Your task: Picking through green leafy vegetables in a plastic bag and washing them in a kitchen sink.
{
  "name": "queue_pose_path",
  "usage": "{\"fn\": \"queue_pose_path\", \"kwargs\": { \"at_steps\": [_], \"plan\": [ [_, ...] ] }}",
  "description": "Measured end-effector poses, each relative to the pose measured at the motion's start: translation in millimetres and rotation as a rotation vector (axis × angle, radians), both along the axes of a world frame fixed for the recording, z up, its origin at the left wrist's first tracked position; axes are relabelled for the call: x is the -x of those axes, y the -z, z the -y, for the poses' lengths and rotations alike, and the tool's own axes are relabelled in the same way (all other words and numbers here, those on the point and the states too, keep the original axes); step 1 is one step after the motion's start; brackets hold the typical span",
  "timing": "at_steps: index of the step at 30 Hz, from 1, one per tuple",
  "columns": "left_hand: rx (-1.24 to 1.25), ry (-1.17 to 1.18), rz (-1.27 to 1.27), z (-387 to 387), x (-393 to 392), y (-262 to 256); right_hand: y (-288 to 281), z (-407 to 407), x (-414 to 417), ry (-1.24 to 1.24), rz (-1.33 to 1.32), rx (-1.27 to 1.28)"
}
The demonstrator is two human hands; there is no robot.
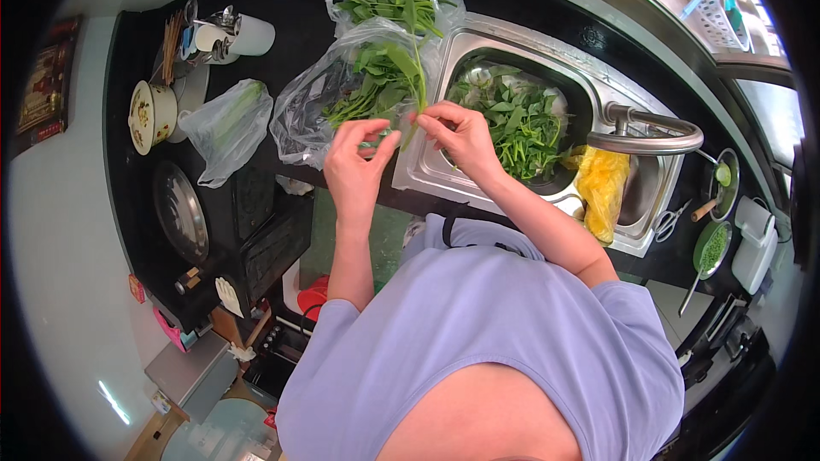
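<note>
My right hand (pixel 464 141) pinches a leafy green stem (pixel 421 86) between thumb and fingertips, at the near left corner of the steel sink. The stem's leaves point away from me, and its cut end hangs below the fingers. Just left of it, my left hand (pixel 359 153) has its thumb and fingers curved apart. Something green shows in that gap; whether it is held I cannot tell. Beyond the left hand, a bunch of leafy greens (pixel 375 80) lies in a clear plastic bag (pixel 304 99). Plucked greens (pixel 519 121) fill much of the sink basin (pixel 564 70).
A second bag of greens (pixel 391 3) lies at the back. A faucet (pixel 647 141) curves over the sink, near a yellow plastic bag (pixel 602 192). Scissors (pixel 669 223) and a pan of green peas (pixel 712 250) are right. A bagged vegetable (pixel 227 128) and enamel pot (pixel 152 116) stand left.
</note>
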State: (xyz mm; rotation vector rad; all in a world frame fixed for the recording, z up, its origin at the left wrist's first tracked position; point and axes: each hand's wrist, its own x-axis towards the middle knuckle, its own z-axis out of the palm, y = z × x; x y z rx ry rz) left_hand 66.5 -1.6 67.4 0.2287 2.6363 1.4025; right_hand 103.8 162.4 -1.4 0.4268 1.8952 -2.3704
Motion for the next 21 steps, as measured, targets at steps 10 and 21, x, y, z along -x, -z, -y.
{"fn": "queue_pose_path", "kwargs": {
  "at_steps": [10,21],
  "plan": [
    [0.023,-0.043,-0.149,-45.8,17.4,-0.1,-15.8,-12.3,-3.1,0.106,-0.262,-0.773],
    [-0.521,-0.158,0.316,-49.0,20.1,31.0,-15.0,-21.2,-1.1,0.057,-0.259,-0.629]
  ]
}}
